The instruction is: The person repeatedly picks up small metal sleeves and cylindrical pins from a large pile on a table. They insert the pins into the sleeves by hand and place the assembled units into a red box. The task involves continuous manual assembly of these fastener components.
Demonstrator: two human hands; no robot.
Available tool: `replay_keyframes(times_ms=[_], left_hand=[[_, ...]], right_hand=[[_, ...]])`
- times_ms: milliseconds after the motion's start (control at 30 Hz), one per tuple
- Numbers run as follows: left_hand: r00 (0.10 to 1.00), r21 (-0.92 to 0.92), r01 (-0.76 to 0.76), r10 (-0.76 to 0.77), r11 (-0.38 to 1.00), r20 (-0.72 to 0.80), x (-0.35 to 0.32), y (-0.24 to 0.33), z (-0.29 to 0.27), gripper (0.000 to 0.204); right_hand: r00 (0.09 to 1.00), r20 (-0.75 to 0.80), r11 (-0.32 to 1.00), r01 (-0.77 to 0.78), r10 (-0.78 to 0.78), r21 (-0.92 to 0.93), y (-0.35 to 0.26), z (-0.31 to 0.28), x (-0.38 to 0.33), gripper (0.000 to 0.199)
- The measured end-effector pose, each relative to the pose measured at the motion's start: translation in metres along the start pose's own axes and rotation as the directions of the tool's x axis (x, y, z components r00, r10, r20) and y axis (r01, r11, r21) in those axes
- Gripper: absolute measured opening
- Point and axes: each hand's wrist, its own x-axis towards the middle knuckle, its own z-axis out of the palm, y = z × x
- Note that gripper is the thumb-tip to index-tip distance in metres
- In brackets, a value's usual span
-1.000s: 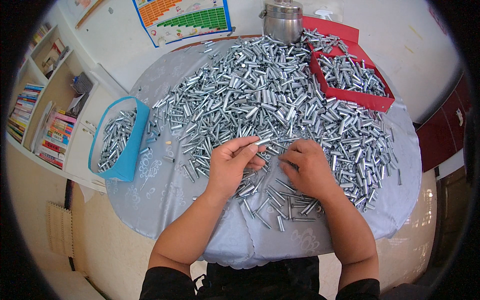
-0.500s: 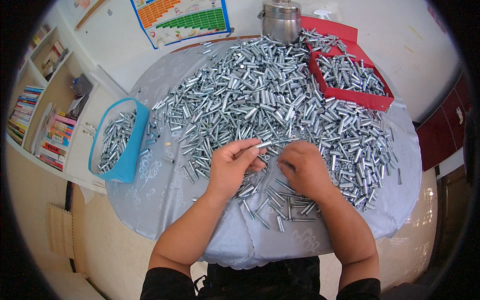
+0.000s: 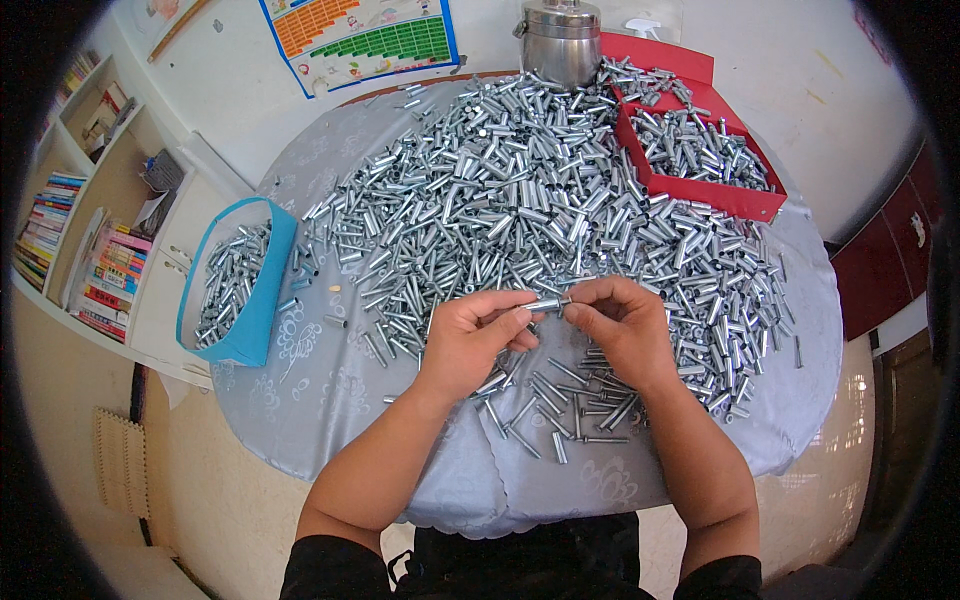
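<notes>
White bookshelf [image 3: 80,149], books [image 3: 116,275], wall chart [image 3: 372,48], steel pot [image 3: 560,50]

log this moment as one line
left hand: pinching metal tube | right hand: at tube's right end | metal parts: heaped beyond hands | blue bin: left

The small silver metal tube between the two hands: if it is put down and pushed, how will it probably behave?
The small silver metal tube would probably roll easily, since its side looks round. Its shiny, smooth surface may make it slippery. It is likely stiff: it looks straight between the left hand and the right hand.
</notes>
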Motion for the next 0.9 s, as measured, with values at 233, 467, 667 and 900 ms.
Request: replay_keyframes(times_ms=[233,467,667,900], left_hand=[[0.999,-0.021,0.040,-0.039,0.999,0.035,-0.0008,0.0038,-0.0025,0.024],[0.996,-0.082,0.066,-0.061,0.994,0.066,0.0001,0.0064,-0.0042,0.025],[0.997,-0.097,0.070,-0.065,0.993,0.052,0.0005,0.0059,-0.0054,0.026],[0.997,-0.098,0.068,-0.065,0.993,0.033,0.0000,0.0055,-0.0024,0.025]], right_hand=[[0.991,0.095,0.994,-0.102,0.099,0.028,-0.0074,-0.0034,0.0009,0.018],[0.986,0.149,0.987,-0.096,0.076,0.132,-0.0063,-0.0025,-0.0017,0.017],[0.987,0.154,0.994,-0.065,0.050,0.090,-0.0081,-0.0049,0.0011,0.020],[0.994,0.102,0.999,-0.051,0.048,0.021,-0.0077,-0.0016,-0.0016,0.020]])
